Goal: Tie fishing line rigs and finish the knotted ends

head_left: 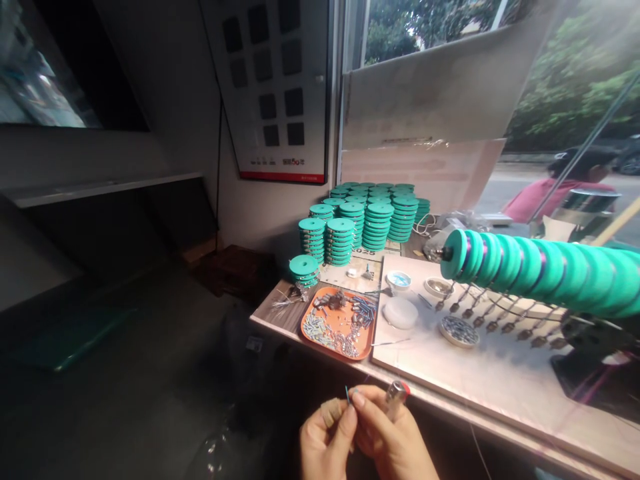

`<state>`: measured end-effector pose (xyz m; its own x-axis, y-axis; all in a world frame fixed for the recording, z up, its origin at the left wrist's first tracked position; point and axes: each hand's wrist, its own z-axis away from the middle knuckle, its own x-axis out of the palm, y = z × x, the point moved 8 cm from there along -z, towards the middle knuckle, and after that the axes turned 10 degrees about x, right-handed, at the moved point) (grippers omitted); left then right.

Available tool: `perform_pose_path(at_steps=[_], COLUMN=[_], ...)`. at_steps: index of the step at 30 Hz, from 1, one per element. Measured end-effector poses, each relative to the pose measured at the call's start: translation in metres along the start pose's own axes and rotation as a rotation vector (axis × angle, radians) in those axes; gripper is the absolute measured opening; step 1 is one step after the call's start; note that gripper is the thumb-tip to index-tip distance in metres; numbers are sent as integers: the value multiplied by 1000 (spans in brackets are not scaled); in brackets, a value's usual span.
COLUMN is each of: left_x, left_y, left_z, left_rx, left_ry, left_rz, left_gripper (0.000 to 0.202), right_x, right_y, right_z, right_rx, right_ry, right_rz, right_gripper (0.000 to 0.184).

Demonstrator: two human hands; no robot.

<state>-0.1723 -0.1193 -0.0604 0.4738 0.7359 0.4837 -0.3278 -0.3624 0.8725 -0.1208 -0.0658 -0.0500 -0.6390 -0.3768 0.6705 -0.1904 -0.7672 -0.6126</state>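
In front of the table's near edge, my left hand (325,443) and my right hand (395,437) meet with thumbs and forefingers together. A short thin blue strand (347,393) stands up from my left fingertips, touching or nearly touching the right ones. Beige tape (331,413) wraps a finger of my left hand. Tucked in my closed right hand is a lighter (397,393), its metal top and red button showing. Whether the right fingertips also pinch the strand I cannot tell. Just beyond lies an orange tray (306,333) of small metal parts.
Stacks of green spools (379,223) stand at the back. A row of green spools (540,270) on a rod crosses the right side, with small weights hanging below. Small dishes, including one with metal bits (459,331), sit on the board (425,360). Outside the window is a person (537,198).
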Motion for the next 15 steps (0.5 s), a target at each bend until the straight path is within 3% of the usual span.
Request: perform_pose_path(at_steps=[7,15], left_x=[-5,-5], left_y=[-7,-5], left_z=[-1,-2], left_rx=[20,53], left_ry=[34,58], left_rz=[34,9], left_gripper=[31,31], right_x=[-10,-9], right_y=[4,6], right_z=[0,-1], right_rx=[-26,-52], right_ry=[117,123], right_rz=[-48,-81], right_gripper=[27,28])
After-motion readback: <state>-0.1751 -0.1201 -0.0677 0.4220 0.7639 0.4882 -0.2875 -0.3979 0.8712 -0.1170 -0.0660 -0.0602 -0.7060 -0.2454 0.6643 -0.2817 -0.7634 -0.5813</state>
